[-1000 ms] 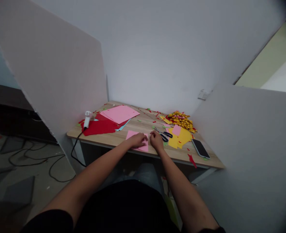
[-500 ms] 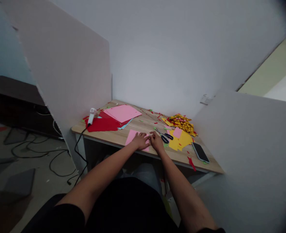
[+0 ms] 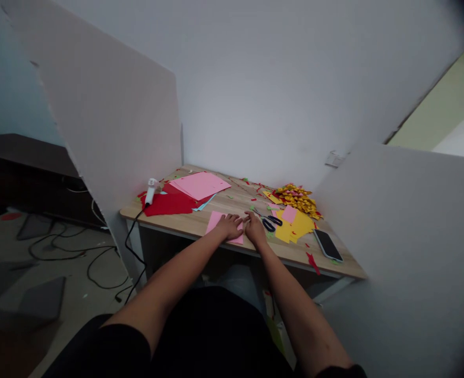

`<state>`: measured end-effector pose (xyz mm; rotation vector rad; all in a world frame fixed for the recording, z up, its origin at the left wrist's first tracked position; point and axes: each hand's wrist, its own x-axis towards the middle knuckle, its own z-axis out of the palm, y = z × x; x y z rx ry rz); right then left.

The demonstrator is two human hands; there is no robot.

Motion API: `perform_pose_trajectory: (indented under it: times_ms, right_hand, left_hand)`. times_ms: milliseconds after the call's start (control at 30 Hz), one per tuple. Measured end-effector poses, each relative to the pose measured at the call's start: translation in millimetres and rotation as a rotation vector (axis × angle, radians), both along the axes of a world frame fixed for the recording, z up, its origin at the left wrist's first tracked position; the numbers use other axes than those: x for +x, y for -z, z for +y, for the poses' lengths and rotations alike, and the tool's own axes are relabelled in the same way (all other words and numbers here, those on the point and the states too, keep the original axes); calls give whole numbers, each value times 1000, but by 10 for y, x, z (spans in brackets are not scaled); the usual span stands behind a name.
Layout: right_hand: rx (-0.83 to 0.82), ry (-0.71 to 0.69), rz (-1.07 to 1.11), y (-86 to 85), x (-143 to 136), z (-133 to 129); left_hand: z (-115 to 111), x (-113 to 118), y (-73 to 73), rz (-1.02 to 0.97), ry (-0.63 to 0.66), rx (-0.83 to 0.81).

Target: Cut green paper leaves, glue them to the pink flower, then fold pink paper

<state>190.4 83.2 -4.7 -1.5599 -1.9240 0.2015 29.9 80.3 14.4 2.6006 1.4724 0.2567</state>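
Note:
A sheet of pink paper [image 3: 213, 221] lies at the front edge of the wooden table. My left hand [image 3: 229, 227] rests flat on it, fingers spread and pointing away from me. At the paper's right edge is my right hand [image 3: 254, 229], its thumb and forefinger apart and pointing toward the left hand; its other fingers are partly hidden. Whether the right fingertips touch the paper is too small to tell. Dark-handled scissors [image 3: 269, 223] lie just right of that hand, beside yellow paper sheets [image 3: 301, 224] with a small pink piece [image 3: 289, 213] on top.
Pink sheets [image 3: 200, 185] and red paper [image 3: 169, 205] lie at the back left, near a white corded device [image 3: 150, 192]. Yellow folded pieces [image 3: 297, 198] are heaped at the back right. A phone [image 3: 328, 245] lies near the right edge. Partitions [image 3: 137, 105] flank the table [image 3: 188, 223].
My right thumb and forefinger have moved slightly apart. The left hand stays flat on the pink paper. The whole view has shifted a little.

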Motion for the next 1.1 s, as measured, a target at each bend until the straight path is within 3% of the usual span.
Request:
perform_pose_trajectory:
  times_ms: [267, 667, 900, 1100]
  right_hand:
    - [-41, -57, -19, 6, -7, 20]
    - [-47, -38, -56, 63, 29, 125]
    - [-26, 10, -69, 46, 14, 41]
    - [-44, -29, -98, -16, -5, -13]
  left_hand:
    - [57, 27, 82, -17, -6, -44]
    - [32, 14, 53, -21, -1, -23]
    - [33, 9, 56, -13, -4, -24]
    - [35, 17, 60, -13, -4, -18]
